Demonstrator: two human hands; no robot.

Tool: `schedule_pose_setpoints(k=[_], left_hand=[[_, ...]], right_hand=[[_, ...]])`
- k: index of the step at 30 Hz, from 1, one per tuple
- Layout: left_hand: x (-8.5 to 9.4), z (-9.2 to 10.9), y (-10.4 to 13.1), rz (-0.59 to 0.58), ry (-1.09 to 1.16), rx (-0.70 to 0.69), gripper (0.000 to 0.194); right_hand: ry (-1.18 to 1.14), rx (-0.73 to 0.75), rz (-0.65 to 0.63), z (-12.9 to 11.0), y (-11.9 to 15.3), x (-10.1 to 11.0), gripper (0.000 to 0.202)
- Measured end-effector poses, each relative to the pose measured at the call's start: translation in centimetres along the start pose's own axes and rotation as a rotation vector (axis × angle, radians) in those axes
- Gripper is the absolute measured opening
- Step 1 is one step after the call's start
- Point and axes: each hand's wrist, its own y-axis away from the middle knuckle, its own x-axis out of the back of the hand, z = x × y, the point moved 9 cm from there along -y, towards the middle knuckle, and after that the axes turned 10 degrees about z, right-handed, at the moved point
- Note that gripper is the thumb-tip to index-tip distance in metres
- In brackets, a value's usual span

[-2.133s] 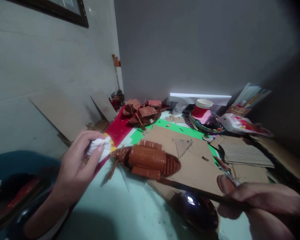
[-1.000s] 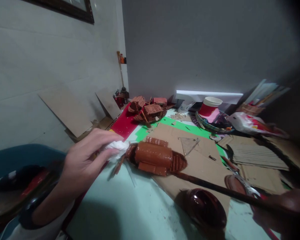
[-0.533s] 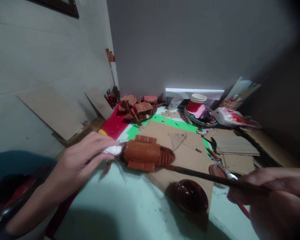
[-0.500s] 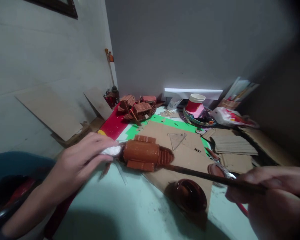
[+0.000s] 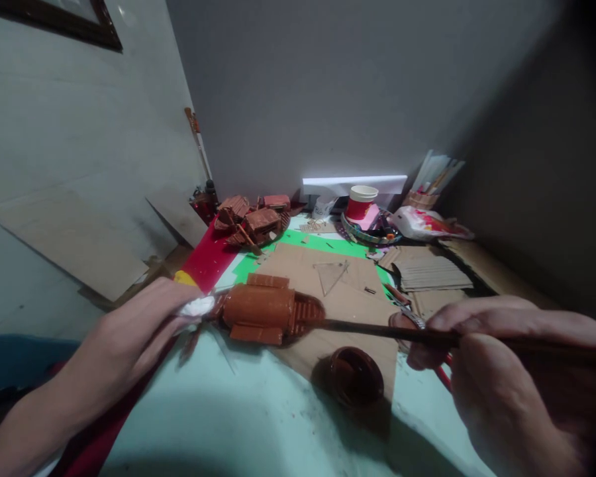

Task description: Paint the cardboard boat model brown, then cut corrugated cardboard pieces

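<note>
A small model boat (image 5: 259, 306), coated in glossy reddish brown, lies level with its ribbed end toward the right. My left hand (image 5: 134, 324) pinches its left end through a wad of white tissue (image 5: 198, 306). Between the thumb and fingers of my right hand (image 5: 501, 358) is a dark, slim paintbrush (image 5: 367, 328). Its tip touches the boat's right end, beside the ribs; the bristles are hard to make out. Below the brush stands a round brown pot (image 5: 356, 376), with brown inside it.
Several brown model boats (image 5: 258, 225) sit at the back left on red and green sheets. Cardboard (image 5: 302, 265) covers part of the pale green table (image 5: 203, 397). Scissors (image 5: 410, 315) lie near my right hand. Behind stand a red-and-white cup (image 5: 361, 204) and stacked corrugated card (image 5: 430, 273).
The whole view has shifted, so most things sit further left. The brush tip has moved from the boat's near right side onto its ribbed end. My left hand keeps its hold.
</note>
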Motion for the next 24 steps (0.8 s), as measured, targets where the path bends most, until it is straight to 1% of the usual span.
schedule_pose_setpoints(k=[3,7,10,12,18,21,24], left_hand=[[0.1,0.6,-0.4,0.007,-0.018,-0.067,0.019],[-0.2,1.3,-0.7,0.03,-0.071,-0.151,0.017],[-0.8,1.2,-0.8,-0.006,-0.071,-0.132,0.017],[-0.8,1.1,-0.9,-0.014,-0.064,-0.115,0.016],[-0.1,1.9,-1.4,0.025,-0.066,-0.179,0.018],[0.1,1.9,-1.5,0.049,-0.093,-0.197,0.016],[0.0,1.8,-1.8,0.044,-0.114,-0.181,0.01]], right_hand=[[-0.08,-0.039,0.031,-0.1,0.0,-0.2,0.007],[-0.104,0.014,0.074,-0.2,0.0,0.1,0.012],[-0.106,0.012,0.095,0.0,-0.1,0.3,0.013],[-0.103,0.009,0.102,0.0,-0.2,0.2,0.013],[-0.173,0.092,0.103,-0.3,-0.4,-0.1,0.01],[-0.163,0.072,0.116,0.1,-0.5,0.1,0.01],[-0.127,0.046,0.135,0.3,-0.7,0.4,0.008]])
